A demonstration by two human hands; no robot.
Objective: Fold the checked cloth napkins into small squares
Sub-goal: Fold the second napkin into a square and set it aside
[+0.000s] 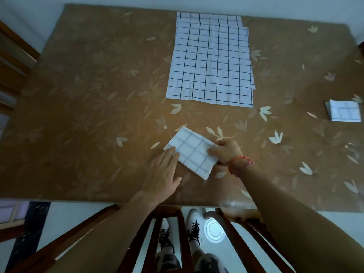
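A white napkin with dark checks, folded into a small rectangle (192, 151), lies tilted near the table's front edge. My left hand (164, 172) rests flat, fingers together, with its fingertips pressing the napkin's left edge. My right hand (226, 151) pinches the napkin's right edge between thumb and fingers; a red string bracelet circles that wrist. A stack of unfolded checked napkins (211, 60) lies spread flat at the back middle of the table. A small pile of folded squares (343, 113) sits at the right edge.
The brown table (88, 95) has a leaf-patterned glossy cover. A wooden chair back (177, 233) stands against the front edge below my arms, another chair (13, 62) at the left. My feet in laced shoes show on the pale floor.
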